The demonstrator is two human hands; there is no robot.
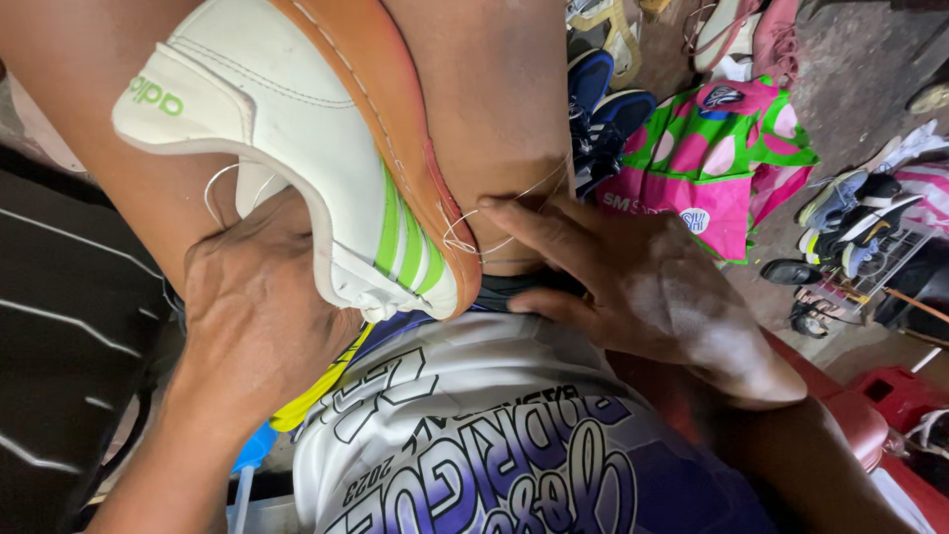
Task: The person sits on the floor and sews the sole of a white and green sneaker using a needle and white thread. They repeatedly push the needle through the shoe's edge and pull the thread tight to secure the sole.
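Note:
A white sneaker [287, 129] with green stripes and a tan rubber sole [395, 119] is wedged between my bare knees, toe pointing down toward my lap. My left hand [257, 307] grips the shoe from underneath, fingers hidden inside or behind its upper. My right hand [643, 287] rests on my right thigh beside the sole, its fingertips pinching a thin white thread [494, 222] that loops out of the seam where sole meets upper. No needle is visible.
A pink and green bag [732, 168] lies on the ground ahead. Dark blue shoes [603, 99] sit beyond my knee, more shoes [850, 222] on a rack at right. A red stool [890, 396] stands at the lower right.

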